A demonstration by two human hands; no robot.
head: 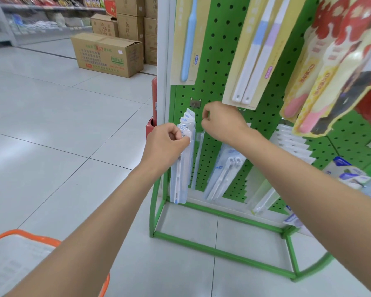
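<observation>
Toothbrush blister packs [180, 179] hang low on green pegboard [214, 67]. Our left hand [165, 142] grips the bunch by its tops. Right hand [221, 122] pinches top of single pack [198, 155] at bunch's 3 o'clock, hook [195, 103] at its 11 o'clock. We judge packs light, stiff, slick; best held by hang-hole end.

A green pegboard rack [214, 67] stands on the tiled floor [51, 125]; toothbrush packs [180, 179] hang from its hooks, and a cardboard box [107, 54] sits at 11 o'clock.
</observation>
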